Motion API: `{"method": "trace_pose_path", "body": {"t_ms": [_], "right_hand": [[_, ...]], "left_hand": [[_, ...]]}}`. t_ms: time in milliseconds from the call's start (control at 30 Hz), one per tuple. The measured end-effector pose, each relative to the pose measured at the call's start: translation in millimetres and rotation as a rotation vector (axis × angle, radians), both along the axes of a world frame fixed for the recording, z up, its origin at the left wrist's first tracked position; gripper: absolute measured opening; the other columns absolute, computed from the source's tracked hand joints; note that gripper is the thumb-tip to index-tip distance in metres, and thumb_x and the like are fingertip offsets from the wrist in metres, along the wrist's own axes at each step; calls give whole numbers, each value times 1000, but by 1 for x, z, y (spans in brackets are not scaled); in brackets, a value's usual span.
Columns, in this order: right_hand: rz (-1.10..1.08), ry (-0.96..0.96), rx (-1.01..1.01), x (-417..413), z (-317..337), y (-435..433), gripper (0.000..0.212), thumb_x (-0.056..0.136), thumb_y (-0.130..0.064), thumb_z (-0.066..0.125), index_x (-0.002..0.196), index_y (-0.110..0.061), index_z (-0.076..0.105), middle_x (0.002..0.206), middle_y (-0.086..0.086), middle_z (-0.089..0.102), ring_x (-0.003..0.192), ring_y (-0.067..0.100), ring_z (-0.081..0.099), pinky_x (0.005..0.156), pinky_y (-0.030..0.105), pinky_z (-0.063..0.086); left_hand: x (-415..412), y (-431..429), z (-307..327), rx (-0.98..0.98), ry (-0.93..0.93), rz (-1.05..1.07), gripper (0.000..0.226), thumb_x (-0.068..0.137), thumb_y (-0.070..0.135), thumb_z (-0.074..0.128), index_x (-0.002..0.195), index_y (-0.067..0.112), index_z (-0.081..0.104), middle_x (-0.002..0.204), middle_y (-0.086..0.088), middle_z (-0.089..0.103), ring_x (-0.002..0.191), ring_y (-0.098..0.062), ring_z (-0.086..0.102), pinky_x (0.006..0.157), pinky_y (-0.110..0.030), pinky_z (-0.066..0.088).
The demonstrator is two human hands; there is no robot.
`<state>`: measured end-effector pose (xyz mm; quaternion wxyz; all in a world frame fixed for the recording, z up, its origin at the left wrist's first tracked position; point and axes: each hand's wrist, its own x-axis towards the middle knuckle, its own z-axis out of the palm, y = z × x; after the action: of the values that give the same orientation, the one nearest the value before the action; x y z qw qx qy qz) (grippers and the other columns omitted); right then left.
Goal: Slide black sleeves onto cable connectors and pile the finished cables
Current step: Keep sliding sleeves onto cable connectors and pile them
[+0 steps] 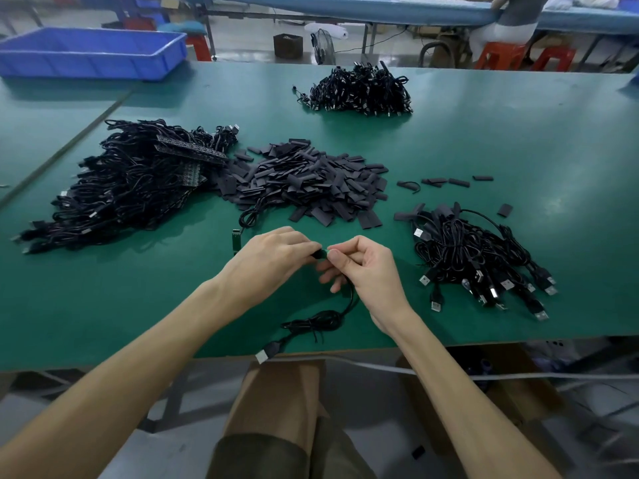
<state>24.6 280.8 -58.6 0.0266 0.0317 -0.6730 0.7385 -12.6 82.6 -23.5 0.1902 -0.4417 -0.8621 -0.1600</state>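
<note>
Cable heap [131, 188]: big black tangle on the left part of the green table [518, 146]. Strips of small circuit boards [193, 152] lie on its far side.
Blue bin [93, 53]: far left corner, behind the heap and well apart from it.
Sleeve pile [304, 181]: flat black sleeves heaped at table centre, touching the heap's right edge.
Spare cable [250, 216]: loops out from the sleeve pile's near edge. Its small green end [235, 240] lies on the table just left of the left hand.
Left hand [273, 257]: palm down, near the front edge. Thumb and fingertips pinch a black sleeve [316, 254] held between the two hands. How far it sits on the connector cannot be told.
Right hand [363, 267]: thumb and forefinger pinch the connector [325, 253], a bit of green showing right against the sleeve. Other fingers are curled.
Held cable [321, 321]: drops from the right hand and coils on the table below. Its USB plug [266, 352] lies at the table's near edge.
Back pile [359, 89]: black cables, far side of the table, apart from everything else.
Loose sleeves [446, 182]: a few scattered right of the sleeve pile.
Right pile [477, 257]: cables near the right hand, not touching it. Dark sleeved ends lie at its far-left side, metal plugs fanned toward the near right.
Background: a seated person [508, 25] on a red stool [498, 55] at another bench, far right.
</note>
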Motion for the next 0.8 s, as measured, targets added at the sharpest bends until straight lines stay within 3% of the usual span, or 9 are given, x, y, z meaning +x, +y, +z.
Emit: {"method": "trace_pose_path", "body": {"t_ms": [400, 600, 800], "right_hand": [[17, -30, 33, 0, 1, 0, 15, 100, -13, 67, 95, 0, 62, 76, 14, 76, 53, 24, 67, 43, 27, 47], [11, -35, 107, -2, 1, -2, 16, 102, -15, 65, 95, 0, 63, 74, 10, 75, 46, 17, 59, 39, 23, 40], [-5, -37, 168, -2, 1, -2, 17, 102, -17, 65, 93, -4, 65, 73, 9, 75, 45, 21, 57, 38, 24, 40]], "left_hand": [[6, 2, 6, 3, 68, -19, 19, 96, 12, 69, 111, 0, 71, 100, -10, 71, 90, -31, 66, 70, -43, 59], [3, -2, -2, -4, -48, 53, 30, 102, 25, 58, 123, 5, 67, 109, -9, 69, 101, -29, 63, 80, -48, 56], [5, -7, -3, -131, 55, 21, 21, 100, 12, 64, 117, 1, 67, 101, -10, 69, 92, -29, 65, 68, -42, 58]]}}
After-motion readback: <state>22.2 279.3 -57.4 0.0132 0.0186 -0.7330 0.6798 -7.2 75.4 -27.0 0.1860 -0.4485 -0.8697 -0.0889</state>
